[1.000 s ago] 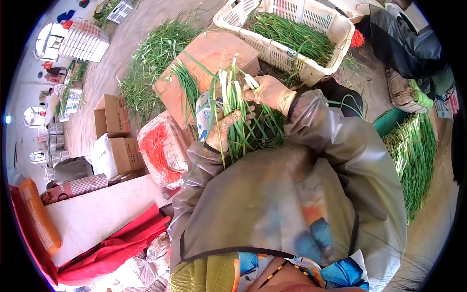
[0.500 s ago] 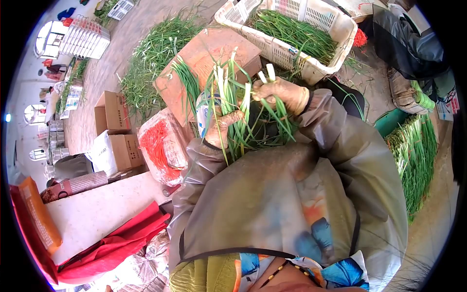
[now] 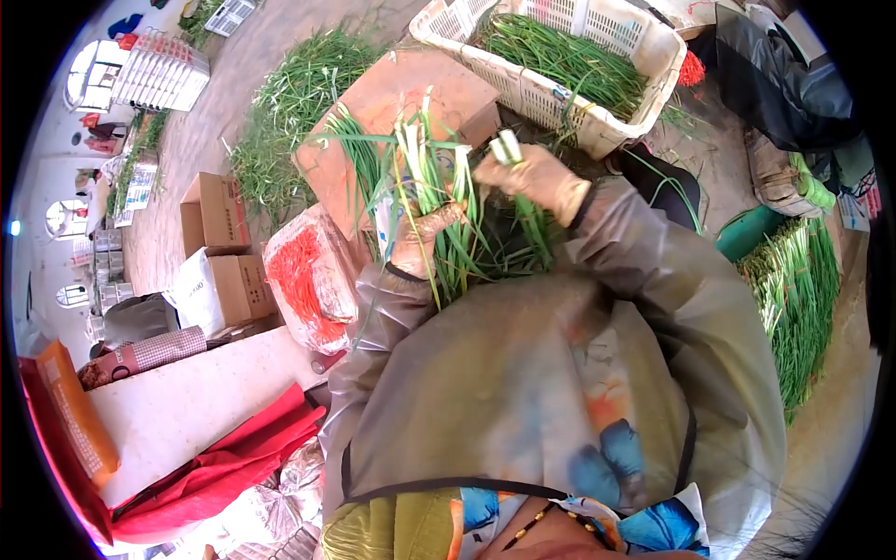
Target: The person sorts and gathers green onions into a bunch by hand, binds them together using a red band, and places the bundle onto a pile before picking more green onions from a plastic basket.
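My left hand (image 3: 425, 238), in a soiled glove, is wrapped round a bunch of green stalks (image 3: 422, 173) with pale ends pointing up and leaves hanging toward my lap. To its right, my right hand (image 3: 534, 179), also gloved, is closed on a few stalks (image 3: 506, 147), whose white ends stick out above the fingers and whose leaves hang below. The two hands are apart. A smaller green bundle (image 3: 359, 154) lies on the brown board (image 3: 411, 89) just beyond my left hand.
A white crate (image 3: 597, 135) of greens stands beyond my right hand. Loose greens (image 3: 299, 103) cover the floor at left. Red ties (image 3: 303, 280) lie on a block beside my left sleeve. Bundled greens (image 3: 798, 299) stand at right, and cartons (image 3: 219, 219) at left.
My right hand has drawn away from the bunch to the right, with a few stalks in it. My left hand has stayed round the bunch, which has shifted slightly left.
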{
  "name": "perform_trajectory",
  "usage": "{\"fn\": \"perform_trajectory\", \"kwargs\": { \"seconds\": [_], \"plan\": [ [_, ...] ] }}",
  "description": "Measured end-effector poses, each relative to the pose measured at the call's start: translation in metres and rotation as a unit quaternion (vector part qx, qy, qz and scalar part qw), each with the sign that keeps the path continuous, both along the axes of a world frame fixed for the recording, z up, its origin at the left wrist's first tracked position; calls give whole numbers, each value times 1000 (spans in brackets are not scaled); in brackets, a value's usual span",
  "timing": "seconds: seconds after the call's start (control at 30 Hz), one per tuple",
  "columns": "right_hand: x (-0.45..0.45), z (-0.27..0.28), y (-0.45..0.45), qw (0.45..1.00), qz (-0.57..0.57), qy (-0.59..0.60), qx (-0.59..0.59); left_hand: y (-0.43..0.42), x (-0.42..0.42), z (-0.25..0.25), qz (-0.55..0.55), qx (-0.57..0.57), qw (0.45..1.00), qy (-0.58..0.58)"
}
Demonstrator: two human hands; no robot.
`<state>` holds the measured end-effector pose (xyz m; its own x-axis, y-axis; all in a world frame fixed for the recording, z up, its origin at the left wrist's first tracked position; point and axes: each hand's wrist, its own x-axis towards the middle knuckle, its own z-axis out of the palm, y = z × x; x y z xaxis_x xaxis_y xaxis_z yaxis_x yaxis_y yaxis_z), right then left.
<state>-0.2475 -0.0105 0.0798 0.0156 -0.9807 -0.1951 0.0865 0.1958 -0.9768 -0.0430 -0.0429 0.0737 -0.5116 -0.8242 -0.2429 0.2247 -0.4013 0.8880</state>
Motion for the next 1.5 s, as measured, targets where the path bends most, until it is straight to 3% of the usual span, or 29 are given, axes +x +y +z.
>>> {"fn": "perform_trajectory", "kwargs": {
  "seconds": [0.07,0.2,0.37,0.47,0.53,0.7,0.77,0.87,1.03,1.13,1.23,1.33,1.4,1.43,1.47,1.5],
  "plan": [
    [20,-2,-6,1000,21,-11,11,4,-10,7,-2,-40,999,8],
    [22,-15,-12,997,14,-62,-40,6,-10,5,14,52,998,26],
    [17,-14,-10,999,19,-32,-27,4,-15,4,37,47,998,23],
    [18,-18,-8,998,22,-57,-30,3,-16,9,-4,72,997,-9],
    [20,-21,-6,990,-2,-126,-58,1,-19,3,6,11,1000,2],
    [21,-29,-6,997,-20,-69,-29,-5,-18,-8,2,0,1000,15],
    [17,-30,-7,999,-10,8,-34,-7,-16,-14,3,79,997,16],
    [15,-22,-3,998,-4,-69,10,-7,-16,-4,-33,52,998,34],
    [12,-30,-8,998,36,-41,18,-7,-12,-10,-13,120,993,-4],
    [-10,-48,-13,995,-14,90,32,-10,-7,-6,-6,148,989,-24],
    [-47,-43,-12,986,-150,26,72,-13,-1,5,-6,123,992,3],
    [-73,-22,-5,977,-190,31,-95,-11,0,8,1,120,993,16],
    [-73,6,-3,981,-186,43,-41,-4,-5,18,0,131,990,46],
    [-75,-6,-9,964,-201,66,-159,0,-8,22,0,59,997,47],
    [-67,10,-6,963,-204,66,-161,2,-10,26,-1,-15,999,50],
    [-56,28,-2,975,-172,-117,-82,2,-12,29,-4,-11,999,53]
  ]
}}
